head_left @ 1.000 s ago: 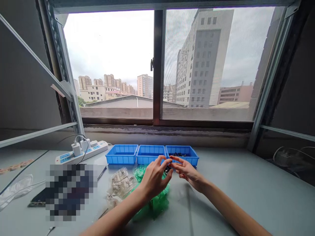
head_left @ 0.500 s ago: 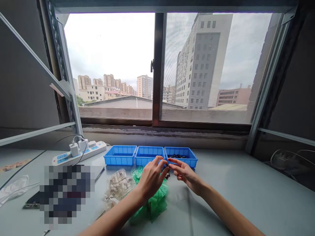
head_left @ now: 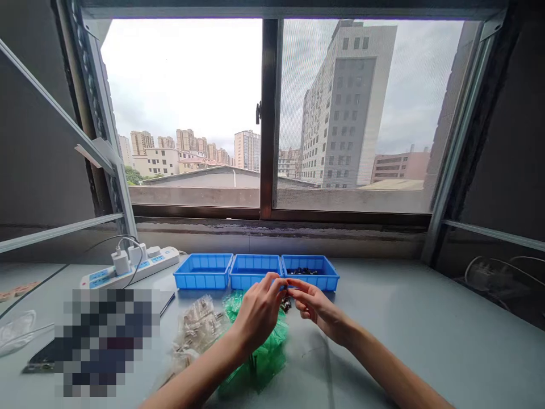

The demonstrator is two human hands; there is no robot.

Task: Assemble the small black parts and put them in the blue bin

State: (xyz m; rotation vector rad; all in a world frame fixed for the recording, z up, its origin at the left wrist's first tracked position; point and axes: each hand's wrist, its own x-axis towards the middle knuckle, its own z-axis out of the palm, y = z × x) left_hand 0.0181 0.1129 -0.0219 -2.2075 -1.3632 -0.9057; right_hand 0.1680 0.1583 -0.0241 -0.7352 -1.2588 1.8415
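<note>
My left hand point(head_left: 258, 312) and my right hand point(head_left: 315, 305) meet fingertip to fingertip just in front of three blue trays. Between the fingertips is something very small; I cannot make out what it is or which hand has it. A few small dark parts point(head_left: 286, 304) lie on the table under the fingers. Below my left hand lies a heap of green plastic bags point(head_left: 259, 358). The right blue tray point(head_left: 330, 279) holds small dark parts point(head_left: 303, 271); the middle tray point(head_left: 253, 278) and left tray point(head_left: 202, 278) look bare.
A pile of clear plastic bags point(head_left: 198, 326) lies left of the green ones. A white power strip point(head_left: 131, 267) with plugged chargers sits at the back left. A blurred flat object point(head_left: 106, 335) is at the left. Cables point(head_left: 489, 272) lie far right. A window fills the back wall.
Both hands stayed pinched together and drifted slightly left and down in the picture as the view shifted. Nothing else on the table moved.
</note>
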